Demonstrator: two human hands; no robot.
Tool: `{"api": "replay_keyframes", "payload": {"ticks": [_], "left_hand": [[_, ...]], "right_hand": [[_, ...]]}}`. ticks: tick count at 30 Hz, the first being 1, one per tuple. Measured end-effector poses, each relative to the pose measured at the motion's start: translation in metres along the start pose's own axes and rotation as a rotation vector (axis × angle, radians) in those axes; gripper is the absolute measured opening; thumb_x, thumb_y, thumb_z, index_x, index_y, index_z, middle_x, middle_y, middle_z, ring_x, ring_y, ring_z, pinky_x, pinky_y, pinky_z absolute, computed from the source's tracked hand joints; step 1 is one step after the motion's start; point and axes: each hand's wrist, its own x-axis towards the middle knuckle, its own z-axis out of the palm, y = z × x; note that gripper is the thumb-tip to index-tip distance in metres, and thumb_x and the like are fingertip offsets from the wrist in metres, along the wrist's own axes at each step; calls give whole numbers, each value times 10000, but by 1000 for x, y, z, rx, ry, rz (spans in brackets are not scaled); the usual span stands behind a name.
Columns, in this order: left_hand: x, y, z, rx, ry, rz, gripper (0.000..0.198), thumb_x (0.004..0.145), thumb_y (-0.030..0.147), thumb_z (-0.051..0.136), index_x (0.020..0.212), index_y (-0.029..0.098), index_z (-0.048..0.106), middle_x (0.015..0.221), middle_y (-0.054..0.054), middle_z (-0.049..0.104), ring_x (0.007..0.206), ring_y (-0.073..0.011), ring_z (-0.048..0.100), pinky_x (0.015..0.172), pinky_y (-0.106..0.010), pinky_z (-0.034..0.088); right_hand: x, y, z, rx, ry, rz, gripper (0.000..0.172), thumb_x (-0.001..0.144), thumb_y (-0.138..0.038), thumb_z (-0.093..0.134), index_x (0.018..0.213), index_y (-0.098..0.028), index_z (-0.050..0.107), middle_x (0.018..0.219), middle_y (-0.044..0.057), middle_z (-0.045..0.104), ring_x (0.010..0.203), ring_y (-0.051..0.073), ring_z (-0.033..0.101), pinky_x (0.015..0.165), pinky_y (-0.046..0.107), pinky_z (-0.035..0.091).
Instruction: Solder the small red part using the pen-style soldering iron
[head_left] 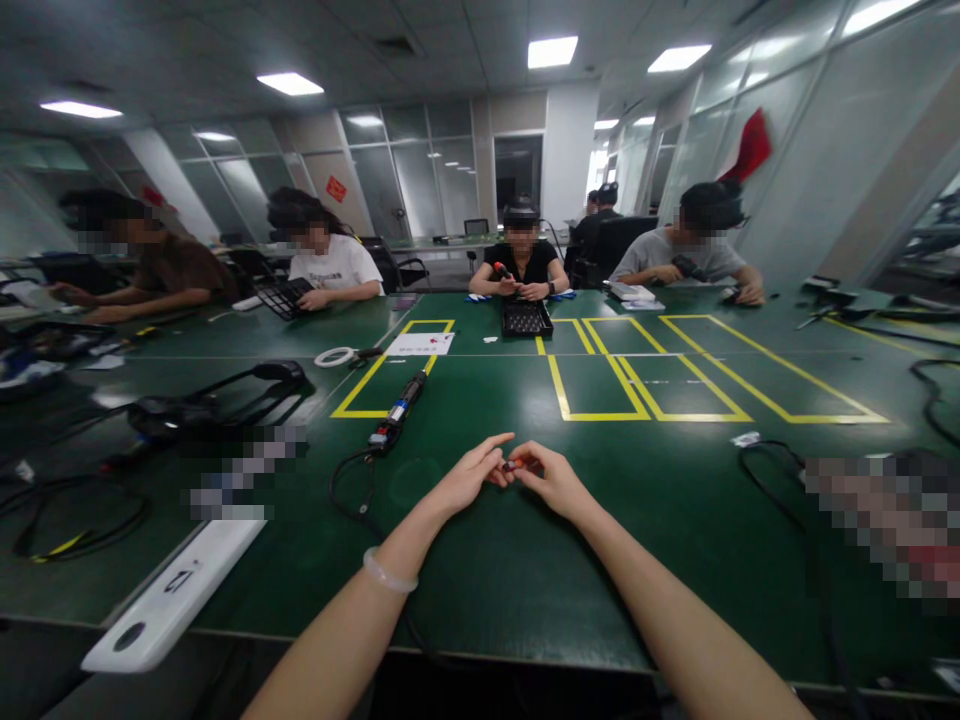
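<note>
My left hand [474, 476] and my right hand [553, 478] meet above the green table, fingertips together. Between them is a small dark piece with red and orange parts [512, 465], mostly hidden by fingers, its kind too small to make out. Thumb and fingers of each hand pinch it, while the left index finger points out past it. A pale bangle [390, 572] circles my left wrist. To the left of my hands lies a corded electric screwdriver [397, 412], black with a blue band, touched by neither hand.
Yellow tape outlines [600, 416] mark the green table [480, 580]. A white sheet [421, 344] lies beyond the screwdriver. At left are a white board-like piece [180, 590], a black headset [217, 400] and cables. Several people sit opposite, one behind a black tray [527, 320].
</note>
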Motion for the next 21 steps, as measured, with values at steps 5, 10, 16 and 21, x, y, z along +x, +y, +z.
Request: {"api": "replay_keyframes", "payload": {"ticks": [5, 10, 16, 21], "left_hand": [[-3, 6, 1, 306, 115, 175, 323, 883, 302, 462, 1175, 217, 570, 1065, -60, 580, 916, -148, 561, 801, -287, 459], [-7, 17, 6, 458, 109, 273, 261, 814, 240, 555, 1066, 216, 621, 1044, -56, 581, 936, -163, 564, 801, -281, 467], [-6, 13, 4, 485, 164, 248, 204, 823, 311, 568, 969, 188, 639, 904, -40, 620, 833, -154, 576, 780, -284, 463], [-5, 9, 3, 498, 160, 228, 223, 823, 337, 569, 973, 185, 636, 902, -40, 640, 844, -159, 591, 784, -278, 462]], "right_hand": [[1, 4, -2, 39, 47, 62, 174, 836, -289, 579, 960, -170, 605, 811, 17, 629, 700, 130, 563, 651, 241, 442], [2, 5, -2, 164, 2, 149, 288, 899, -411, 478, 887, -153, 604, 658, 7, 611, 609, 126, 555, 612, 245, 445], [4, 9, 3, 233, 8, 157, 298, 872, -458, 517, 882, -164, 568, 671, -1, 600, 625, 121, 548, 598, 235, 431], [3, 13, 5, 338, 13, 133, 309, 788, -430, 642, 921, -178, 525, 773, 6, 579, 696, 124, 564, 627, 236, 446]]}}
